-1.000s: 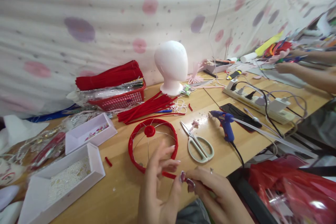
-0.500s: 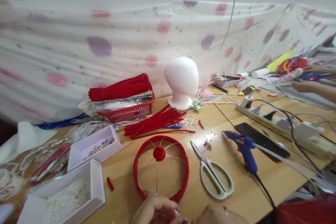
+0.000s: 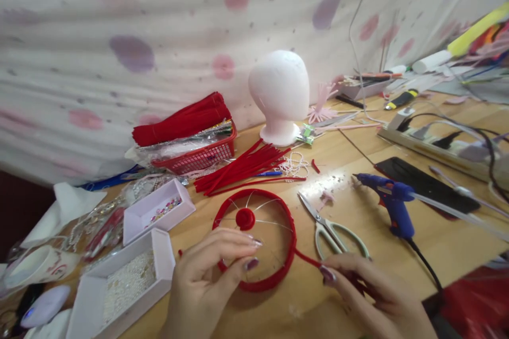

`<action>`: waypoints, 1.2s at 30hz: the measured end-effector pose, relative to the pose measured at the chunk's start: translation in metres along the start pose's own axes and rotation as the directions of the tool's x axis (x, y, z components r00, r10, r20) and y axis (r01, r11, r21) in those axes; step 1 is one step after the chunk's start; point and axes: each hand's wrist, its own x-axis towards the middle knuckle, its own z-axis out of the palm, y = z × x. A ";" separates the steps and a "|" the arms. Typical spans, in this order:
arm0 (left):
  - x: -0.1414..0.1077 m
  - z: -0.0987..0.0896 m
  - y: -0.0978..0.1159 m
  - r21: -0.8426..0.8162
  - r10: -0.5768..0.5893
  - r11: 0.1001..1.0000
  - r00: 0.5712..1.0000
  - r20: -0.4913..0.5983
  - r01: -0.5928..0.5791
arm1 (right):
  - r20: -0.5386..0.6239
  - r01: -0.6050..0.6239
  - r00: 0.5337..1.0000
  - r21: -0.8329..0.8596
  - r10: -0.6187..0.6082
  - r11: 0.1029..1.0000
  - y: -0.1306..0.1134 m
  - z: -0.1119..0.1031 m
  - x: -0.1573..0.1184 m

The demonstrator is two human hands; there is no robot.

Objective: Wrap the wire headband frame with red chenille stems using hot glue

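A hoop [image 3: 293, 233] wrapped in red chenille lies on the table, with thin wire spokes and a red coiled knob [image 3: 245, 219] inside it. My left hand [image 3: 210, 275] is over the hoop's left side, thumb and fingertips apart with nothing visible between them. My right hand [image 3: 369, 288] pinches a red pipe cleaner [image 3: 307, 258] between thumb and index finger. That strip stretches to the hoop's right edge; whether it is fixed there I cannot tell. Scissors [image 3: 324, 228] lie partly open beyond my right hand. Behind the hoop is a bundle of red pipe cleaners [image 3: 242, 168].
A blue glue gun [image 3: 392, 198] lies at right, its cord running frontward, near a black phone-like slab [image 3: 425, 183] and power strip [image 3: 433, 151]. White boxes [image 3: 161, 262] of beads stand left. Behind are a red basket [image 3: 199, 156] and white foam head [image 3: 280, 92].
Both hands have come up from the bottom edge and moved apart, the right one drawing a red pipe cleaner to the right. The view has tilted down, and the other person's hands have left it.
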 end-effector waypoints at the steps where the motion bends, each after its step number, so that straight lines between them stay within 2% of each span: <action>1: 0.000 0.005 0.004 -0.074 -0.078 0.994 0.996 -0.038 0.075 | -0.042 -0.042 0.998 0.011 0.043 0.999 -0.001 0.001 0.000; 3: 0.000 0.016 0.009 -0.203 -0.200 0.962 0.976 -0.081 0.180 | -0.098 -0.099 0.990 0.041 0.103 0.994 -0.005 0.004 -0.001; 5: 0.002 0.026 0.014 -0.276 -0.276 0.927 0.960 -0.050 0.252 | -0.116 -0.110 0.986 0.068 0.117 0.992 -0.009 0.006 -0.001; 8: 0.006 0.041 0.020 -0.291 -0.368 0.881 0.927 0.073 0.372 | -0.127 -0.066 0.989 0.084 0.077 0.994 -0.016 0.005 -0.001; 11: 0.010 0.055 0.025 -0.234 -0.462 0.818 0.843 0.276 0.526 | -0.084 0.052 0.995 0.069 -0.047 0.996 -0.021 0.003 -0.001; 13: 0.011 0.060 0.026 -0.170 -0.478 0.803 0.788 0.387 0.571 | -0.064 0.126 0.990 0.033 -0.123 0.992 -0.023 0.000 -0.002; 15: 0.011 0.059 0.026 -0.148 -0.486 0.798 0.770 0.414 0.584 | -0.066 0.147 0.987 -0.026 -0.149 0.989 -0.021 -0.004 -0.004; 18: 0.013 0.047 0.028 -0.195 -0.500 0.790 0.795 0.343 0.581 | -0.055 0.126 0.990 -0.097 -0.132 0.987 -0.016 -0.013 -0.008; 20: 0.014 0.037 0.031 -0.222 -0.497 0.803 0.827 0.263 0.553 | -0.060 0.105 0.992 -0.112 -0.112 0.988 -0.011 -0.020 -0.010; 23: 0.016 0.023 0.034 -0.283 -0.472 0.823 0.870 0.142 0.493 | -0.124 0.052 0.990 -0.097 -0.064 0.994 -0.006 -0.028 -0.012; 26: 0.017 0.018 0.035 -0.350 -0.451 0.828 0.891 0.051 0.438 | -0.193 -0.003 0.981 -0.021 -0.001 1.000 -0.007 -0.031 -0.012; 29: 0.015 0.017 0.036 -0.402 -0.448 0.814 0.894 0.027 0.420 | -0.208 -0.004 0.978 0.077 0.020 0.997 -0.014 -0.030 -0.011; 33: 0.010 0.015 0.037 -0.430 -0.441 0.801 0.896 0.046 0.416 | -0.198 0.026 0.980 0.122 -0.001 0.992 -0.021 -0.031 -0.012; 36: 0.006 0.018 0.039 -0.456 -0.385 0.817 0.923 0.023 0.352 | -0.185 0.049 0.982 0.135 -0.023 0.990 -0.026 -0.032 -0.014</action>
